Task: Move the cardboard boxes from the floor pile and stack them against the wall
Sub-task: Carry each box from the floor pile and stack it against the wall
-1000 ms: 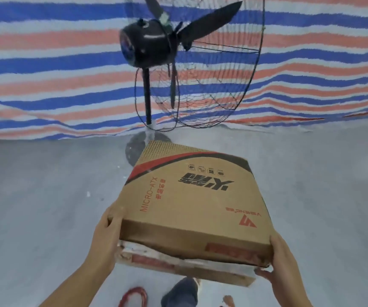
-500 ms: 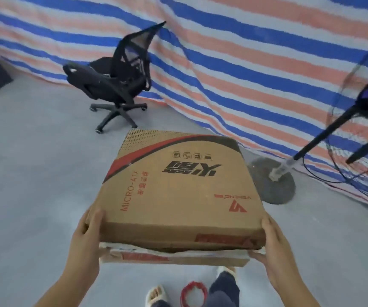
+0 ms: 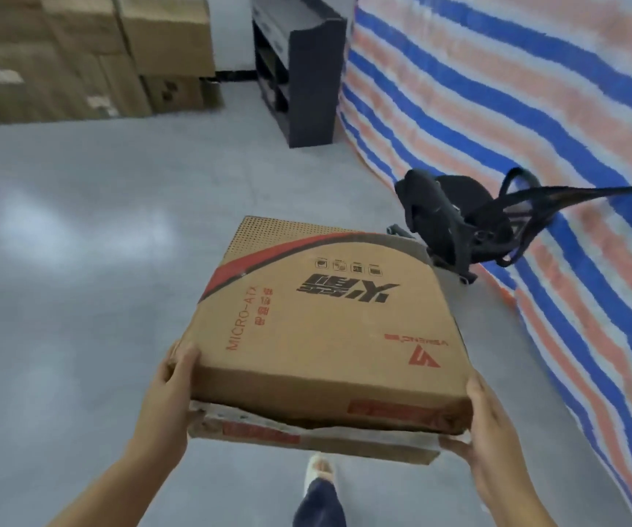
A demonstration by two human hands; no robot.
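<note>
A flat brown cardboard box (image 3: 326, 325) with red and black print and the words MICRO-ATX is carried level in front of me, above the grey floor. A second, thinner box (image 3: 269, 431) with a torn white edge lies under it. My left hand (image 3: 166, 393) grips the near left corner of the pair. My right hand (image 3: 493, 427) grips the near right corner, fingers under the lower box. A stack of brown cardboard boxes (image 3: 90, 55) stands against the far wall at the upper left.
A dark shelf unit (image 3: 299, 70) stands at the back next to a striped tarp (image 3: 535, 127) that runs along the right. A black office chair (image 3: 466, 222) sits just beyond the carried box. My foot (image 3: 318, 488) shows below on the grey floor (image 3: 79, 260).
The view has swung left: the fan left the picture, the chair passed to the right, and the stacked boxes and shelf came into view. Both hands keep the same hold on the boxes.
</note>
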